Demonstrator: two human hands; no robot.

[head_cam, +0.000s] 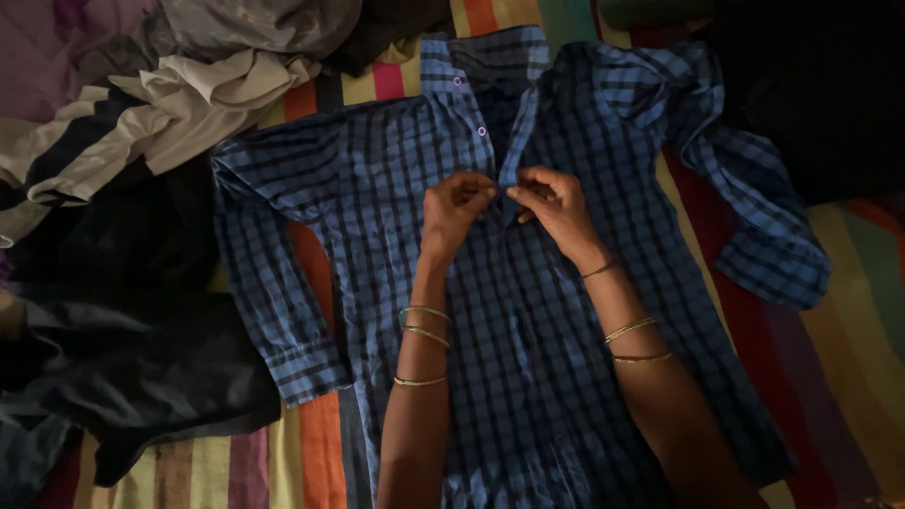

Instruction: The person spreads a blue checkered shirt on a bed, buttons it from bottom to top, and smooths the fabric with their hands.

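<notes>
A blue and black checked shirt (377, 198) lies flat, front up, on a striped multicoloured sheet (320, 443), collar at the top. My left hand (452, 209) pinches the left edge of the front opening at mid-chest. My right hand (556, 207) pinches the right edge just beside it, so the fingertips of both hands nearly touch. Pale buttons (482, 131) run along the opening above my hands. Thin gold bangles (422, 330) sit on both wrists. The left sleeve is folded down at the shirt's side; the right sleeve bends out to the right.
A heap of white and dark clothes (179, 104) lies at the upper left. Dark garments (123, 349) cover the left side. A black cloth (830, 104) rests at the upper right. Bare striped sheet shows at the right (848, 311) and lower left.
</notes>
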